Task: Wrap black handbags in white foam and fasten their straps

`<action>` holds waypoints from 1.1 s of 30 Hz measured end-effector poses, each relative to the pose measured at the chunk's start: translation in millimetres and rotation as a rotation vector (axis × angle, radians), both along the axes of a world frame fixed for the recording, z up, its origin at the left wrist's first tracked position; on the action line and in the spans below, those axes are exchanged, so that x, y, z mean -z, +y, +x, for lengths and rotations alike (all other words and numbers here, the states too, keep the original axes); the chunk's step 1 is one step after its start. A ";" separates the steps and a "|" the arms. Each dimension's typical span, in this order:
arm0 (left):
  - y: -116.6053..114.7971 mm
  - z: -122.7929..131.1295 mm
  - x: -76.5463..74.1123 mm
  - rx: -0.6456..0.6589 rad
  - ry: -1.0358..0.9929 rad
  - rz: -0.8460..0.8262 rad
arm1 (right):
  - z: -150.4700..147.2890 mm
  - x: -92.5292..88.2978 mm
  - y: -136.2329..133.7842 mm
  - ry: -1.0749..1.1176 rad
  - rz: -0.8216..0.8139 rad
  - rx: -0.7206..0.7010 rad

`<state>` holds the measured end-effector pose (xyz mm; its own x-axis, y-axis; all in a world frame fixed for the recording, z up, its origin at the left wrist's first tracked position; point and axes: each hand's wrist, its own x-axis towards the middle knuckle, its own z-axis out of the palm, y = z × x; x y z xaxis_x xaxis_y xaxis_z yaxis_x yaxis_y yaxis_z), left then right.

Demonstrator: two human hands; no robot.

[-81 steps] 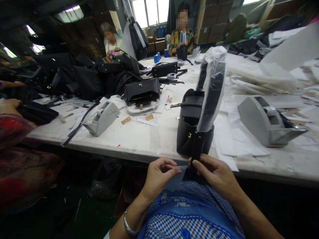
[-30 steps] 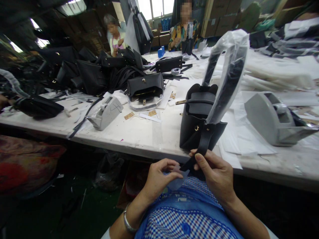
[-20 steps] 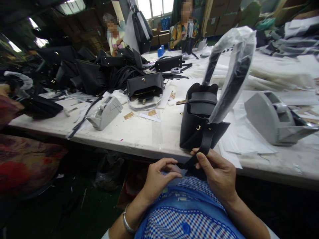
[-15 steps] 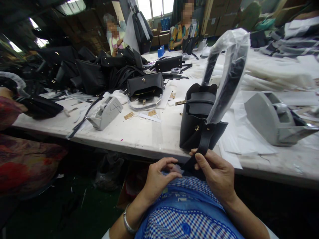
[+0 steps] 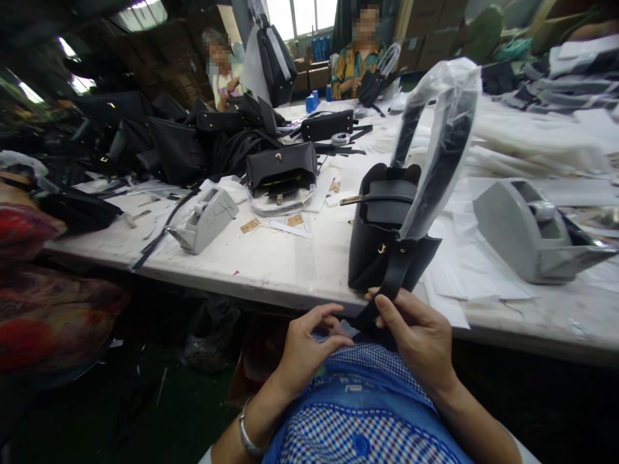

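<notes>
A black handbag [image 5: 372, 258] stands upright at the table's front edge, its raised handle [image 5: 457, 142] wrapped in clear plastic. From its front a black strap [image 5: 395, 274] runs down over the edge toward my lap. My right hand [image 5: 420, 335] is closed on this strap, thumb on top, just below the bag. Close by on the left, my left hand [image 5: 312, 345] is curled, with a small piece of translucent film [image 5: 347, 329] at its fingertips. The lower end of the strap is partly hidden between my hands.
Grey tape dispensers stand left [image 5: 206, 222] and right [image 5: 527, 232] of the bag. Another black handbag [image 5: 281, 169] lies behind, near brown tags [image 5: 250, 225]. Black bags [image 5: 176, 148] are heaped at left, white sheets [image 5: 541, 148] at right. Co-workers sit across and at far left [image 5: 48, 309].
My hands and the bag stay almost where they were. Across the table, a co-worker's bag has tilted and its wrapped handle shows; the co-worker at far left has shifted right.
</notes>
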<state>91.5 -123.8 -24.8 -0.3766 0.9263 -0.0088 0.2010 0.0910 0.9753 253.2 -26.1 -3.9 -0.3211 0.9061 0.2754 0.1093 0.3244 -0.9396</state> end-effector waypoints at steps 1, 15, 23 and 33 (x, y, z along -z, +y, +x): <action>-0.1 0.4 0.2 -0.002 0.013 0.006 | -0.1 -0.5 0.1 -0.005 -0.002 -0.004; -2.9 -0.7 5.0 -0.016 0.254 0.065 | 0.0 -8.1 0.1 -0.043 0.020 0.011; -2.8 -0.7 1.2 -0.067 0.124 0.014 | -0.7 -10.2 0.4 -0.032 0.019 0.010; -0.3 -1.8 0.6 -0.024 -0.122 -0.070 | -0.8 -13.2 1.4 -0.017 0.039 0.019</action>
<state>89.7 -124.1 -25.5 -0.3905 0.9128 -0.1197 0.0788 0.1627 0.9835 252.4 -24.7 9.3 -0.3086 0.9010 0.3050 0.1322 0.3581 -0.9243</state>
